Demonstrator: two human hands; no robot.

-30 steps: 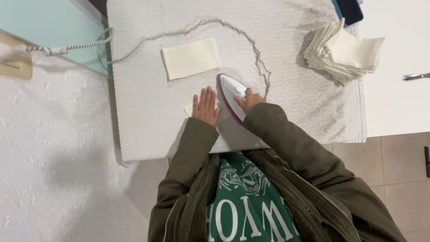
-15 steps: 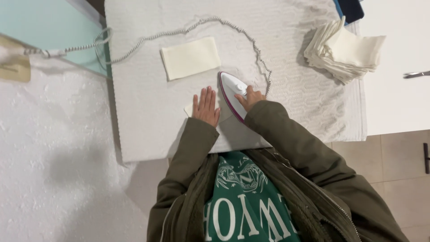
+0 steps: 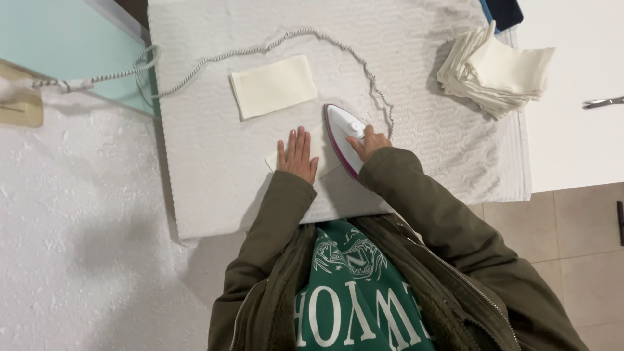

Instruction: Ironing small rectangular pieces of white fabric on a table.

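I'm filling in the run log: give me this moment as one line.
left hand: flat on cream cloth piece | right hand: grips white iron | folded piece, cloth stack on white towel

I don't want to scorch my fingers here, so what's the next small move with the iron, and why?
Probably slide the iron leftward only after drawing back the left hand, which lies flat on the cloth piece right beside its edge.
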